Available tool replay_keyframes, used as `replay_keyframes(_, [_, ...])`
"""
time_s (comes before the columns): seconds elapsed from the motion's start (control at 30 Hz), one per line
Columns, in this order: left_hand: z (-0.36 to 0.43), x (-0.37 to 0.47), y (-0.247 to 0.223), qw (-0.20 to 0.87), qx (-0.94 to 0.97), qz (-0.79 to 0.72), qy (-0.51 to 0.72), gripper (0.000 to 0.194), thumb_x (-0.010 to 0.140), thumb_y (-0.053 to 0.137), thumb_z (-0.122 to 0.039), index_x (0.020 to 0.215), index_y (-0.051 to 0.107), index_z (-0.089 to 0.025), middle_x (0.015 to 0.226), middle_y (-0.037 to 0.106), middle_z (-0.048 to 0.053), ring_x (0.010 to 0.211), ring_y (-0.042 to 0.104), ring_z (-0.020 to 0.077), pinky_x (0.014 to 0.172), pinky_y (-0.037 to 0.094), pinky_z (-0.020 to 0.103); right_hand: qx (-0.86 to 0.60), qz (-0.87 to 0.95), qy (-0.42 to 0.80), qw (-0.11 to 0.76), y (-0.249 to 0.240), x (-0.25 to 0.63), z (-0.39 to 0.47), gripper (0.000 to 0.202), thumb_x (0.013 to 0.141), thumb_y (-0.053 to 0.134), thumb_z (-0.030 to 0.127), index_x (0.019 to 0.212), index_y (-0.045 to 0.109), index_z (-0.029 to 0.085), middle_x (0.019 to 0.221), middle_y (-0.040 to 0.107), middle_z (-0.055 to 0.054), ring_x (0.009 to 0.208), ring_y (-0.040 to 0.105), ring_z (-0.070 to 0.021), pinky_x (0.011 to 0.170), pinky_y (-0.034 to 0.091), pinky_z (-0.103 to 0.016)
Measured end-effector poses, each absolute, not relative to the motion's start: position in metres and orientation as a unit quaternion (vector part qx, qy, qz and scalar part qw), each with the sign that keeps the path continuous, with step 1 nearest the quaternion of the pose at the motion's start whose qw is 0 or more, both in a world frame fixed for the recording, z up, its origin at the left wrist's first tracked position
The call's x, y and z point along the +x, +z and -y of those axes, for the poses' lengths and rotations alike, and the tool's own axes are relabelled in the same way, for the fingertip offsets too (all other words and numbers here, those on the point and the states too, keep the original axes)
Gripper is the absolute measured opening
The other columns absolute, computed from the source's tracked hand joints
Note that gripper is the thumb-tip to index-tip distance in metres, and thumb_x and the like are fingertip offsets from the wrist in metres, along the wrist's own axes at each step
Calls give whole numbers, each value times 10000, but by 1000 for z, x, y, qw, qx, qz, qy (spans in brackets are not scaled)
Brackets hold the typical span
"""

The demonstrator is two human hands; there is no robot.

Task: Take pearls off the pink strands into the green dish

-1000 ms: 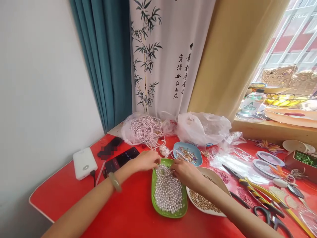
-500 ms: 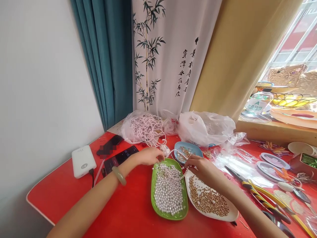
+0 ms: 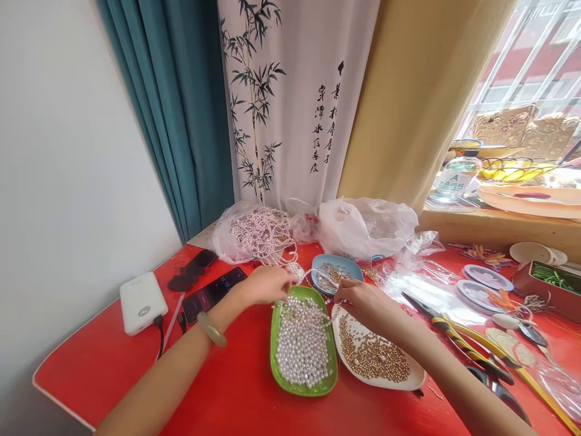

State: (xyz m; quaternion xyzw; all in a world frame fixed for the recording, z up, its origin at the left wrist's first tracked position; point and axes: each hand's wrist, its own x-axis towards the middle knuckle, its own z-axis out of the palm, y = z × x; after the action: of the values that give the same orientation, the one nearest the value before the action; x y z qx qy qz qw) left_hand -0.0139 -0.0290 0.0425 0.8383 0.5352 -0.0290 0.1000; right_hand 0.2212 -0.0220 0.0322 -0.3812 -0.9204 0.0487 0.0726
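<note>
A string of small pearly beads (image 3: 313,272) curves between my two hands above the far end of the green tray (image 3: 336,369). My left hand (image 3: 271,284), below a wrist with a pale bangle (image 3: 211,330), is closed in a pinch on the string at the tray's upper left. My right hand (image 3: 358,301) is closed on the string near the tray's upper right corner, with a short end hanging below the fingers. White pearl beads (image 3: 302,348) fill the green tray. Under my right hand and forearm is a white plate (image 3: 351,369) holding gold beads (image 3: 374,357); the fingertips are partly hidden.
A blue dish (image 3: 354,268) with gold beads lies behind. Pink bead strands (image 3: 261,230) and a white plastic bag (image 3: 363,227) stand at the back. At left are a power bank (image 3: 143,303) and a phone (image 3: 215,293); at right, yellow-handled pliers (image 3: 458,345) and spools (image 3: 481,293).
The view has turned slightly right, so everything sits further left. Both hands keep their hold on the bead string, with little change in their places over the tray.
</note>
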Motion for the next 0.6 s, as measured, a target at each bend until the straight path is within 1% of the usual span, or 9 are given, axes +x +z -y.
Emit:
replay_keyframes(0.07, [32,-14,42,77,831,-546,-67,157,625,611,-290,753,620,-200,856,637,48,823,574,227,631,406,280,-376,922,64,61,34,219,24,322,697,406,11,781,662,186,821,610,-54,721,573,-129,599,393,-234])
replay_keyframes(0.17, [34,-11,39,55,837,-537,-92,104,629,562,-217,710,619,-186,820,639,63,802,581,232,594,395,274,-371,923,76,68,34,215,27,335,692,400,10,802,657,194,837,616,-48,741,580,-143,627,405,-253])
replay_keyframes(0.27, [33,-11,37,52,840,-534,-82,124,641,497,-164,684,612,-178,807,638,68,781,584,222,574,384,265,-357,926,97,79,35,212,31,327,681,403,7,782,649,199,820,616,-38,743,581,-139,641,413,-254])
replay_keyframes(0.4, [28,-15,35,81,839,-537,-46,118,648,488,-198,710,589,-199,795,631,29,747,571,195,567,368,247,-343,929,125,62,42,211,36,314,661,435,19,795,646,209,841,630,-33,761,580,-142,636,420,-249])
replay_keyframes(0.43, [27,-17,34,85,836,-541,-35,119,655,481,-203,717,583,-204,781,628,18,730,565,183,568,363,241,-339,929,132,63,44,211,37,307,670,444,35,809,648,216,856,635,-27,768,580,-143,642,422,-252])
replay_keyframes(0.5, [25,-20,35,88,828,-553,-17,125,670,464,-205,726,576,-211,765,624,6,698,550,163,570,353,232,-338,926,151,72,48,212,35,252,729,449,105,820,652,223,865,647,-19,769,579,-142,657,428,-260])
replay_keyframes(0.6, [24,-24,37,96,820,-564,2,127,677,461,-205,733,574,-217,766,622,-4,678,534,151,561,332,224,-372,907,164,107,47,212,26,238,812,412,209,819,650,201,851,655,-32,780,577,-152,698,437,-284])
